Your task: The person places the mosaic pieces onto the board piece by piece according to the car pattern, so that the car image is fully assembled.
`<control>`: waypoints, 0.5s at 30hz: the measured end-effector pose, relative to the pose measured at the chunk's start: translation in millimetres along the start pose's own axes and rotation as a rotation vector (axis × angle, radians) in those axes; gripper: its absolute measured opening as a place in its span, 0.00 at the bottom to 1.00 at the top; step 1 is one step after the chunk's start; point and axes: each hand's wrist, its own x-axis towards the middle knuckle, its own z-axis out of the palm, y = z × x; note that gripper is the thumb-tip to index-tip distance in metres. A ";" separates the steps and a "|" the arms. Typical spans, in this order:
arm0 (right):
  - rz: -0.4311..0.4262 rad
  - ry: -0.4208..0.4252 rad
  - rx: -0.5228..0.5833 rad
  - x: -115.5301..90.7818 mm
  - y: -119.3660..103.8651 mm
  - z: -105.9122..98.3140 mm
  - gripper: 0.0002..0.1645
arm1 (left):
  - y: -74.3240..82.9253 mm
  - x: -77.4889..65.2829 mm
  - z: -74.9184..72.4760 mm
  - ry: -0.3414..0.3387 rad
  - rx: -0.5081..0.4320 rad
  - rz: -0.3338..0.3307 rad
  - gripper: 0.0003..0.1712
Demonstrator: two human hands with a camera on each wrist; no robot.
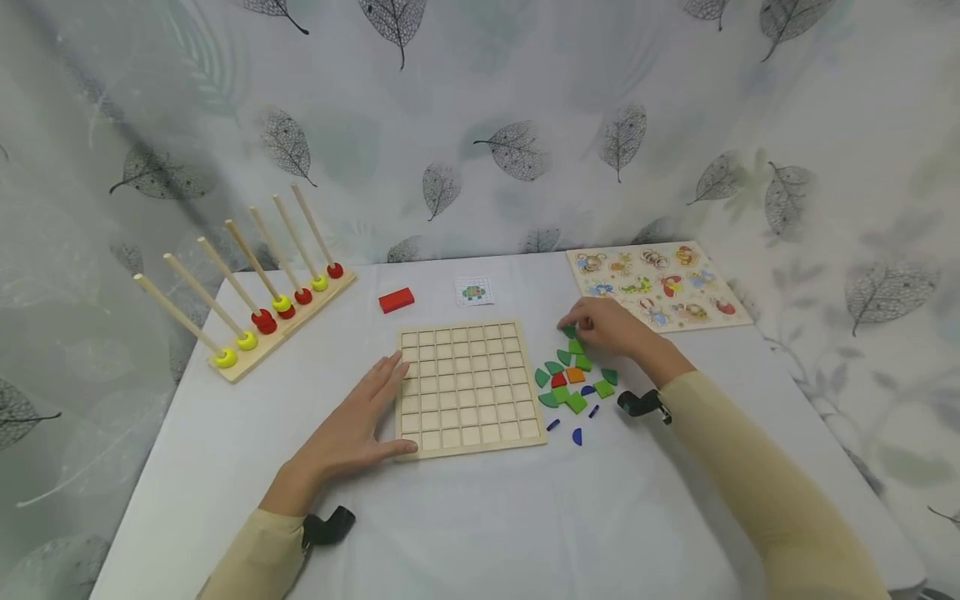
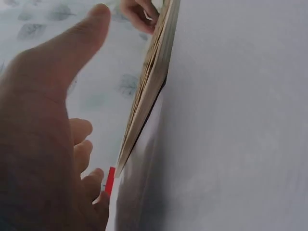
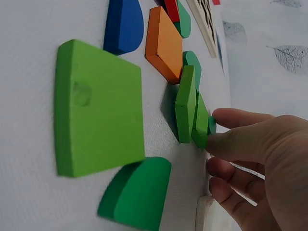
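Observation:
My left hand (image 1: 356, 421) rests at the left edge of a square wooden grid board (image 1: 468, 392), fingers and thumb extended over its frame. At the far end of a group of small wooden pieces, my right hand (image 1: 607, 323) pinches a dark green quarter-circle piece (image 3: 212, 125) between thumb and forefinger. Nearby lie light green squares (image 3: 106, 110), other dark green quarter-circles (image 3: 144, 192), an orange square (image 1: 575, 375) and a red piece (image 1: 558, 380). Blue half-circles (image 1: 577, 437) and thin blue pieces (image 1: 594, 411) are nearer the front.
Behind the board sit a red block (image 1: 396, 300) and a small pattern card (image 1: 474, 292) with a turtle-like picture. A wooden stand (image 1: 277, 337) with upright pegs and red and yellow rings is at the left. An insect picture board (image 1: 705, 317) lies back right.

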 end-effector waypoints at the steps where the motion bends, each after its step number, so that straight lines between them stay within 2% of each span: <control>1: 0.001 0.002 0.005 1.0 -0.1 -0.3 0.18 | -0.6 0.6 1.2 0.007 0.007 0.008 0.70; 9: 0.063 0.003 0.039 8.1 -1.1 -1.3 0.15 | -4.1 0.2 4.9 0.012 0.062 0.017 0.69; 15: 0.097 0.008 0.032 3.7 1.8 3.5 0.14 | -2.0 -1.4 7.8 -0.004 0.080 0.037 0.63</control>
